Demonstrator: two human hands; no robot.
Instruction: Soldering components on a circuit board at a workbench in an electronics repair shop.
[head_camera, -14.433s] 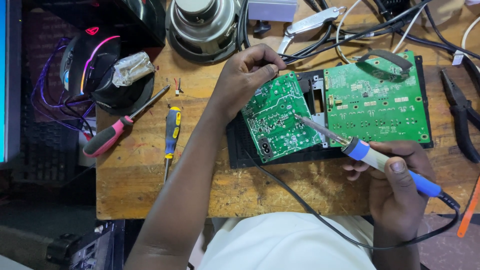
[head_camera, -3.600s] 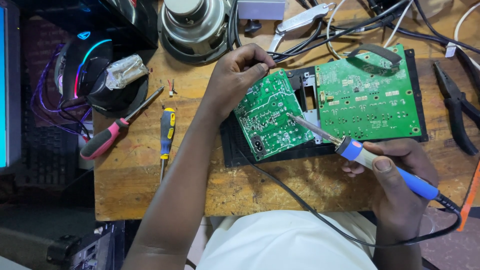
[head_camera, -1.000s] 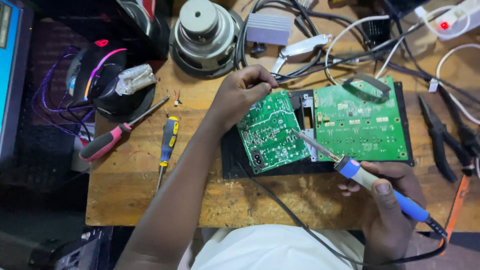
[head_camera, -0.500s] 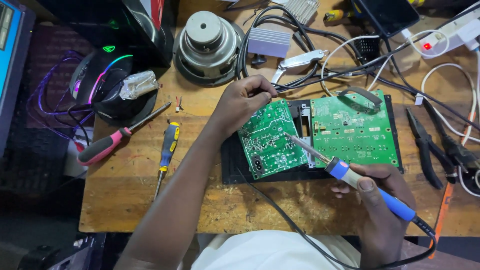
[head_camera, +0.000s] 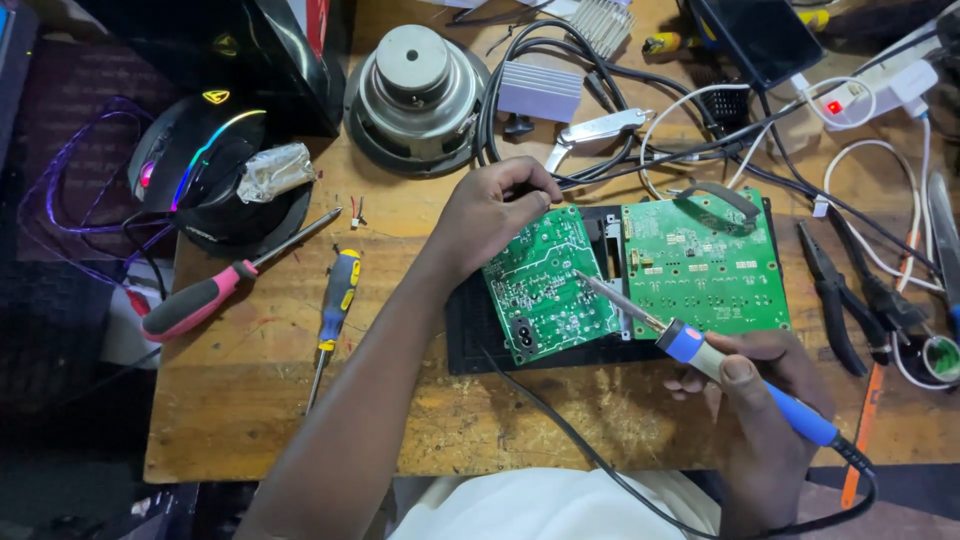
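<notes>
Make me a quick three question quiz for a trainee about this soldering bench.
1. True or false: the soldering iron is in the right hand.
2. The left hand grips the top edge of which thing? A the smaller green board; B the speaker; C the pliers.
3. How many screwdrivers lie left of the boards?

Key: 1 true. 2 A. 3 two, the red-handled screwdriver and the blue-and-yellow screwdriver.
</notes>
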